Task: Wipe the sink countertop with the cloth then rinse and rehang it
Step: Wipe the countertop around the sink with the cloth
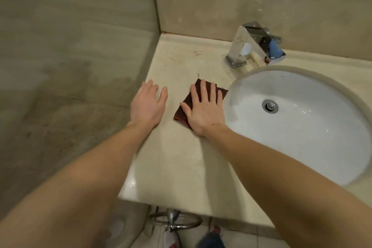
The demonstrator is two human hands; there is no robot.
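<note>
1. Two bare hands are on the one beige countertop (177, 159), left of the sink.
2. The right hand (203, 109) lies flat, fingers spread, pressing on one dark red cloth (184, 109); it closes around nothing.
3. The cloth is folded, lying just beside the basin's left rim.
4. The left hand (148, 104) rests open and empty near the counter's left edge, apart from the cloth.
5. One white oval sink (302, 127) has one metal drain (270, 106).
6. One chrome faucet (254, 45) stands behind the sink.
7. One metal ring (176, 220) hangs below the counter's front edge.
</note>
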